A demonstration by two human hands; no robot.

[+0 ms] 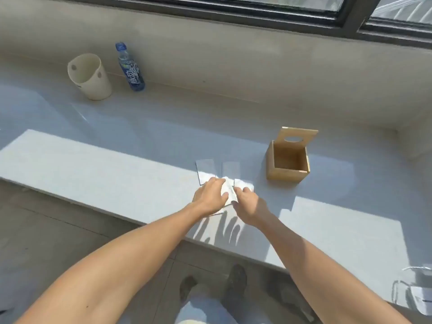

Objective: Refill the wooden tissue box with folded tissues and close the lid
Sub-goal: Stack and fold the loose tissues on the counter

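Pinching one folded tissue between them, left hand and right hand sit at seven o'clock from the open wooden tissue box; the right is nearer.

Open, empty wooden tissue box, lid upright; folded tissues beside it.

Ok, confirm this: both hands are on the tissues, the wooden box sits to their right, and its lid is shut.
Wrong on the lid. The head view shows the wooden box to the right of both hands on the tissues, but its lid stands open and the inside looks empty.
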